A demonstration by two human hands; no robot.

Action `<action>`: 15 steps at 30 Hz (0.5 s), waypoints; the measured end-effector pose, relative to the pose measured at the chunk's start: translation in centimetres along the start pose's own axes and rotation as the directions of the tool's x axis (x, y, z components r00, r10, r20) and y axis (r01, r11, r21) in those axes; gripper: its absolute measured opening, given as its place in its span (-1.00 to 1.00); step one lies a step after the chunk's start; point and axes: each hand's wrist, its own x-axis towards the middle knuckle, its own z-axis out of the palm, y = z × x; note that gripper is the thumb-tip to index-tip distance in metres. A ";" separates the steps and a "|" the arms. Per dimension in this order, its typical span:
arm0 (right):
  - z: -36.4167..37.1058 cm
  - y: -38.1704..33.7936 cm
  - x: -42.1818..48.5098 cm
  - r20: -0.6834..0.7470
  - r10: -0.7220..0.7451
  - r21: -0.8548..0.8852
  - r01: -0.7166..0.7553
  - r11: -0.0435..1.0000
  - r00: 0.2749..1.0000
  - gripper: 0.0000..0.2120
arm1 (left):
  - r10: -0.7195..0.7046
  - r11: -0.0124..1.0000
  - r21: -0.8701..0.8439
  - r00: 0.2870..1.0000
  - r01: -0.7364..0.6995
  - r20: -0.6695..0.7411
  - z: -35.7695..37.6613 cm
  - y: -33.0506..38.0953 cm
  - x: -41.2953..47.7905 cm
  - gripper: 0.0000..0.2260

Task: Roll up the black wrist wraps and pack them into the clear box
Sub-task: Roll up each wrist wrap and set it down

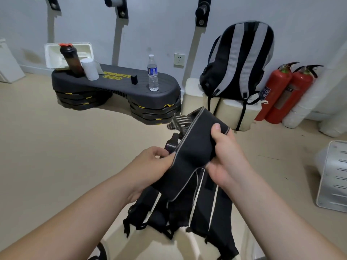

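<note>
A bundle of black wrist wraps (195,147) with grey edging is held up in front of me, above the floor. My left hand (150,164) grips the wraps from the left side. From the right, my right hand (225,156) holds the top wrap, thumb pressed on its upper face. Several wrap ends (187,212) hang down below both hands, some with frayed threads. A striped piece (179,121) sticks out behind the bundle. No clear box is in sight.
A black step platform (116,85) stands on the floor ahead with a shaker bottle (70,60), a white roll (90,69) and a water bottle (153,73) on it. Right of it are a striped backpack (242,59), two fire extinguishers (287,91) and a metal case (334,177).
</note>
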 end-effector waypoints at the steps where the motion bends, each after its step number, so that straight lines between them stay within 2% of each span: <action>1: 0.2 -0.1 0.1 -0.018 0.023 0.055 -0.022 0.998 1.000 -0.87 | -0.034 0.999 0.012 0.998 0.034 0.051 -0.5 0.1 -0.4 -0.64; 3: 0.4 -0.2 0.5 -0.052 0.052 0.134 -0.045 0.990 0.997 -0.88 | -0.094 0.993 -0.045 0.972 0.106 0.216 -1.2 0.4 -1.2 -0.44; 5: 0.8 -0.2 0.9 -0.094 0.087 0.171 -0.070 0.983 0.992 -0.86 | -0.073 0.987 -0.110 0.936 0.117 0.343 -1.1 0.7 -2.4 -0.46; 6: 1.0 0.0 1.0 -0.115 0.117 0.191 -0.093 0.977 0.986 -0.82 | -0.036 0.988 -0.130 0.939 0.085 0.343 -1.0 0.4 -2.7 -0.52; 9: 1.8 0.6 1.0 -0.131 0.212 0.202 -0.183 0.962 0.968 -0.72 | 0.072 0.996 -0.069 0.979 -0.060 0.189 -1.2 -0.6 -2.5 -0.69; 12: 2.6 1.0 0.2 -0.098 0.287 0.135 -0.273 0.952 0.953 -0.71 | 0.101 0.995 0.005 0.982 -0.103 0.157 -2.2 -1.1 -2.2 -0.89; 15: 2.9 1.3 -0.7 0.007 0.316 -0.009 -0.316 0.949 0.949 -0.70 | 0.134 0.988 -0.088 0.984 -0.124 0.122 -2.5 -1.1 -2.3 -0.88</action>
